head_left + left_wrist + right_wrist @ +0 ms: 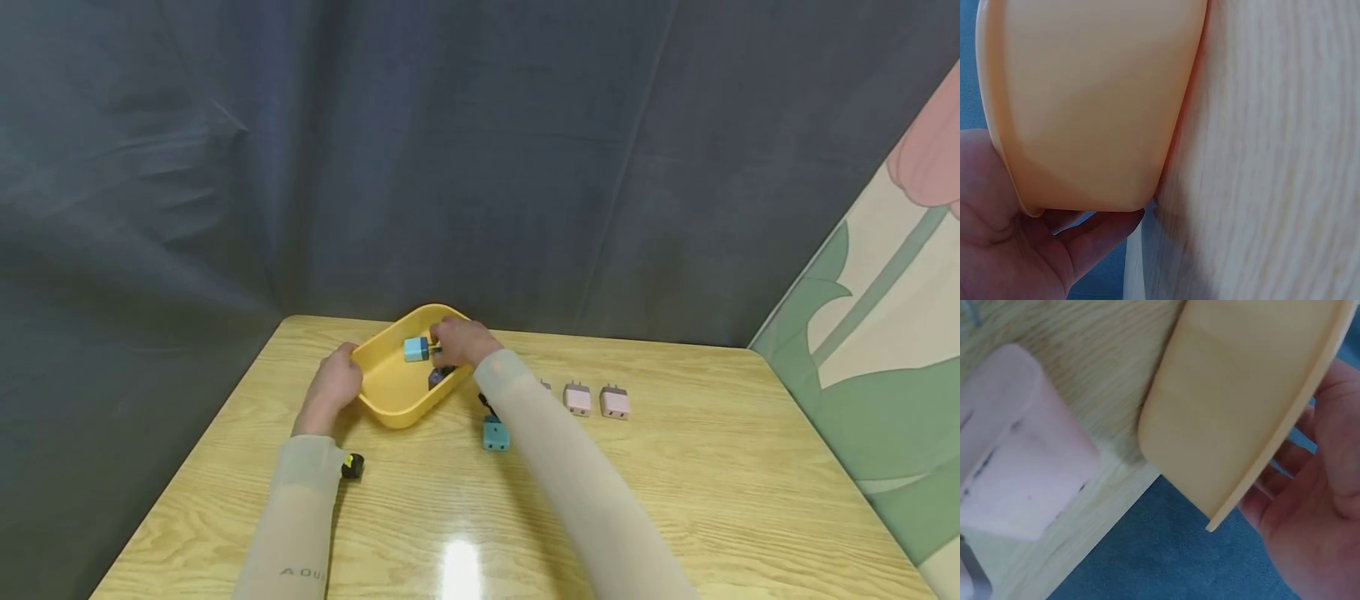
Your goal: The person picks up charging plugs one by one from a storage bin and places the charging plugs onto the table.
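A yellow plastic bin (397, 417) stands at the back of the table. My left hand (332, 385) grips its left end; the left wrist view has the thumb side at the rim and curled fingers (1100, 240) against the outer wall. Over the opposite rim reaches my right hand (461, 340), its fingertips inside the bin beside a light-blue plug adapter (416, 349) whose prongs point towards them. Whether they pinch it cannot be told; the wall (1235, 406) hides the fingertips in the right wrist view. A dark purple adapter (437, 378) lies lower in the bin.
Right of the bin sit pink plug adapters (577, 399), one partly behind the right sleeve. A teal adapter (496, 435) lies beside that forearm, a small black item (486, 402) behind it. A black-and-yellow piece (352, 466) is near the left sleeve. Dark curtain (465, 167) hangs behind.
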`<action>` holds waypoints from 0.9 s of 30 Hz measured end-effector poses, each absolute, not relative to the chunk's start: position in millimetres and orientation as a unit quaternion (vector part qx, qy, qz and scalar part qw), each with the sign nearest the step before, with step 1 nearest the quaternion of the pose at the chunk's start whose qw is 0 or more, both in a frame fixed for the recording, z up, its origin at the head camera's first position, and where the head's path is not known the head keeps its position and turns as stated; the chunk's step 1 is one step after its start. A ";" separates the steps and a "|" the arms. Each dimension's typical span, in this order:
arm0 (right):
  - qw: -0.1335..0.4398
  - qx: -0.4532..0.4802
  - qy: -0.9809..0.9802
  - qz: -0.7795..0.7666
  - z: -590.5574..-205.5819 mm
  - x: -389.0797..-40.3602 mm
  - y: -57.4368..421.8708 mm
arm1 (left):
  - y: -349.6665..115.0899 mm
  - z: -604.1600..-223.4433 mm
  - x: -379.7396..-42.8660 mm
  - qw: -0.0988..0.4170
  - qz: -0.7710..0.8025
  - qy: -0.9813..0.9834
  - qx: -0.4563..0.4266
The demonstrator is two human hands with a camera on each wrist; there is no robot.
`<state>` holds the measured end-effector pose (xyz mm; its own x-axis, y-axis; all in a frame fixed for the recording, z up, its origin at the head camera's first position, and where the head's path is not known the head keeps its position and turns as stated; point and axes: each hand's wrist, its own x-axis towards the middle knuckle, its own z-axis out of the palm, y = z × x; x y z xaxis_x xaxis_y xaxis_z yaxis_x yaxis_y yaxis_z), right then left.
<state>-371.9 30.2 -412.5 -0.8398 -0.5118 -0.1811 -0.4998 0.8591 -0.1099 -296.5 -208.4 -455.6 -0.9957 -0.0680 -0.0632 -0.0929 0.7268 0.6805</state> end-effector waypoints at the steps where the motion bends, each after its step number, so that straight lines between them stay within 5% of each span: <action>1: 0.106 -0.265 0.958 -0.033 -411.2 -372.0 30.1 | -208.9 -455.4 -296.8 0.016 0.366 0.930 -0.042; 27: 0.112 -0.273 0.954 -0.053 -424.4 -371.1 32.3 | -205.0 -456.0 -296.1 0.014 0.365 0.930 -0.038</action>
